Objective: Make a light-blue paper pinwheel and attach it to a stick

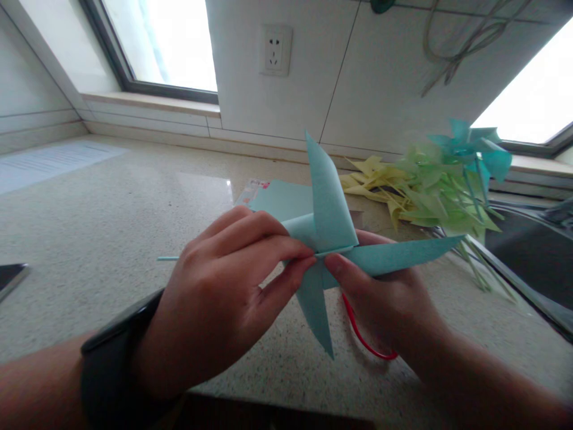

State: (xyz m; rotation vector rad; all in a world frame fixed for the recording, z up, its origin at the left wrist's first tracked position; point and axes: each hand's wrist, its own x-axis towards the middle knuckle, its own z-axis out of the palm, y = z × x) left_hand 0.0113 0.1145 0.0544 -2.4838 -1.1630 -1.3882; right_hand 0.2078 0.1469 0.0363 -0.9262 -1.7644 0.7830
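Observation:
A light-blue paper pinwheel is held up over the counter between my two hands, its pointed blades spread up, down and to the right. My left hand, with a black watch on the wrist, pinches at the pinwheel's centre between thumb and forefinger. From below and the right, my right hand grips the pinwheel, thumb on the front near the middle and fingers mostly hidden behind a blade. A thin blue stick pokes out to the left of my left hand; whether it joins the pinwheel is hidden.
Light-blue paper lies behind my hands. Red scissor-like handles show under my right hand. Yellow and green pinwheels and blue ones are heaped beside a sink. At left are printed sheets and a dark phone-like device.

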